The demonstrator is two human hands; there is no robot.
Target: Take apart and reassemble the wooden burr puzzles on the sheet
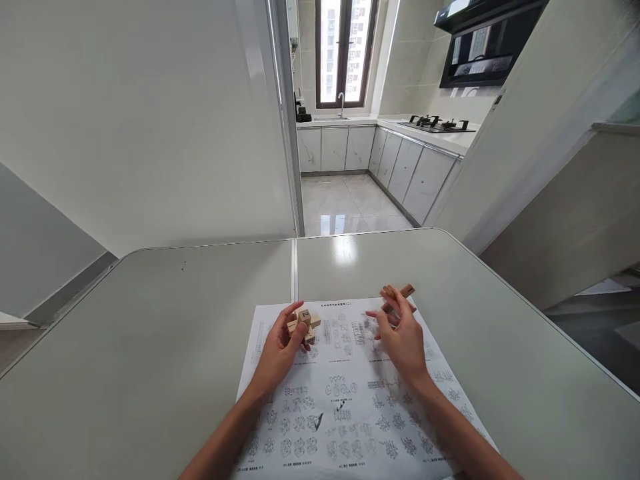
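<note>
Wooden cluster, bars crosswise, pinched in left hand; stick, slanting away rightward, in half-curled right hand

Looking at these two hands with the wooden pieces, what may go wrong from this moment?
1. The left hand holds the wooden cluster with its thumb and fingers; pieces might shift if that grip loosens.
2. The wooden sticks jut out of the right hand, so one might slip and drop.
3. Both forearms cross the printed sheet, so they might drag it or hide some diagrams.
</note>
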